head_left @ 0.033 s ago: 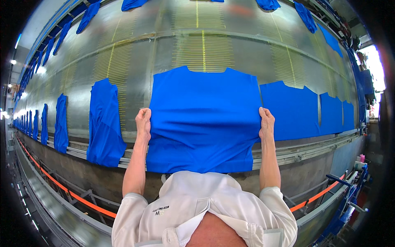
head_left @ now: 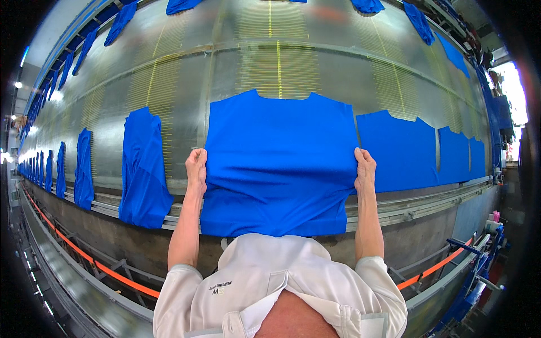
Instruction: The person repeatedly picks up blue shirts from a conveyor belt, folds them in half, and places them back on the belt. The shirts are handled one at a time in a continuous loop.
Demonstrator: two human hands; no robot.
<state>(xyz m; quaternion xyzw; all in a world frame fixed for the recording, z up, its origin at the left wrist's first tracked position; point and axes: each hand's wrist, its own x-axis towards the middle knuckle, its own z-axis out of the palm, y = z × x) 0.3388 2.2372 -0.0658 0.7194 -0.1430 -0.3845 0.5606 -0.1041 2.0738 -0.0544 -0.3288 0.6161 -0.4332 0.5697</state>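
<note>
Fabric [head_left: 279,158] in hands [head_left: 196,169] [head_left: 366,169], far pieces [head_left: 183,5] cropped

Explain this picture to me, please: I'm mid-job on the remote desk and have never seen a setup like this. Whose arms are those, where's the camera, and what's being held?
There is no robot here: you are seeing a person's two bare hands. The camera is the left of two worn on the head, looking down, so the pale shirt at the bottom is the wearer's own. Its fisheye lens bends straight edges.

The left hand and right hand grip opposite side edges of a blue fabric panel, which is smoother at the top and wrinkled lower down. It lies over a long grey table with yellow lines. To the left are narrow, rumpled blue pieces; to the right, flat blue panels.
</note>
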